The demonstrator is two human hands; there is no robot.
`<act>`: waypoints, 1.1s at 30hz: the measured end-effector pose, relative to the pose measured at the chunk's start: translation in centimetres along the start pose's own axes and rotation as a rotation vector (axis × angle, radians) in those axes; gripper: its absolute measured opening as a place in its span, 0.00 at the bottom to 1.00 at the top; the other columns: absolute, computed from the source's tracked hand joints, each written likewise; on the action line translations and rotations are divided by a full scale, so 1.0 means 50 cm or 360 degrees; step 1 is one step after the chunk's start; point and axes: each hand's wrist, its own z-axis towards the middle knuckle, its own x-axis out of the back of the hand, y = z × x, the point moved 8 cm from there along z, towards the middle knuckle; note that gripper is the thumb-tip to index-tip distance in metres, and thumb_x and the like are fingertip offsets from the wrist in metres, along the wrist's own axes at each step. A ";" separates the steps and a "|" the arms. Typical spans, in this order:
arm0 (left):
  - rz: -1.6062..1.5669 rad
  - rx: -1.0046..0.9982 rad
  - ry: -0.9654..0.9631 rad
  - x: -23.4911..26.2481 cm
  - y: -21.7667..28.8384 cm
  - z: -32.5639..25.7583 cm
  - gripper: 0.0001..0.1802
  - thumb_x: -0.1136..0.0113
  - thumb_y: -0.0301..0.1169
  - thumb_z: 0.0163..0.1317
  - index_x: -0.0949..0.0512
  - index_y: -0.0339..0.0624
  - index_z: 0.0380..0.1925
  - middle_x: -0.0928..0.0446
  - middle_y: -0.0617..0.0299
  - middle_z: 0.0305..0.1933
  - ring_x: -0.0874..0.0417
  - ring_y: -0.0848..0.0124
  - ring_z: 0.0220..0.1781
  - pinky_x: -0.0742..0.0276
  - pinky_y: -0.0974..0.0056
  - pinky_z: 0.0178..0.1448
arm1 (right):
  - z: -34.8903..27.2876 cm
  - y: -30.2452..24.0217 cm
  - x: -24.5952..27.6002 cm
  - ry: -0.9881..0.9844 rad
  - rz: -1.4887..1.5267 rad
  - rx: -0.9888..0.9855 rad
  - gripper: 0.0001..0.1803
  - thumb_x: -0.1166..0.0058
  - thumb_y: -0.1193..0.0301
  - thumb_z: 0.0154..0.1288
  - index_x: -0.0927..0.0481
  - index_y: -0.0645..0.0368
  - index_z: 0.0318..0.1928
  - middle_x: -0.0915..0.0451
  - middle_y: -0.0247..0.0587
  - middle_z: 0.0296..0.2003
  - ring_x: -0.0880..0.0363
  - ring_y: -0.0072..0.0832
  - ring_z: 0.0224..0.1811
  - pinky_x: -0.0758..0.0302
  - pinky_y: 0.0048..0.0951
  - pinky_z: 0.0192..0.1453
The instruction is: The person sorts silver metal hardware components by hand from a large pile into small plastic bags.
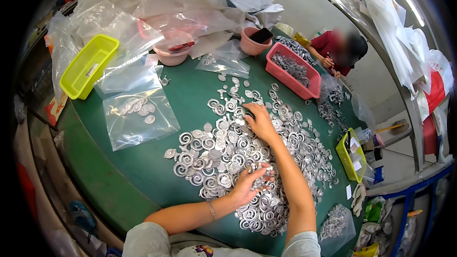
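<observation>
A broad heap of silver metal pieces (233,150), many spiral-shaped and others round and flat, spreads over the green table. My left hand (249,184) is at the near side of the heap, palm turned up, its fingers curled around several small silver metal pieces (261,171). Farther out, my right hand (260,121) reaches over the heap with fingers apart, the fingertips touching pieces at its far part. No piece shows in its grasp. To the left lies a clear plastic bag (138,126) with several round silver pieces in it.
A red basket (309,85) of metal parts stands far right, near a co-worker (333,50) holding something small. Pink tubs (172,58), plastic sheeting (157,0) and a yellow-green basket (90,69) line the far left. Another yellow-green basket (343,154) and a filled bag (337,226) sit right.
</observation>
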 end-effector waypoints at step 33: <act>0.0061 -0.0401 0.0059 -0.010 0.062 -0.012 0.16 0.53 0.37 0.66 0.32 0.39 0.49 0.26 0.51 0.49 0.21 0.63 0.47 0.23 0.62 0.39 | -0.135 0.066 0.131 0.0184 -0.0104 -0.0808 0.08 0.57 0.75 0.65 0.24 0.65 0.37 0.24 0.45 0.19 0.25 0.32 0.20 0.31 0.30 0.27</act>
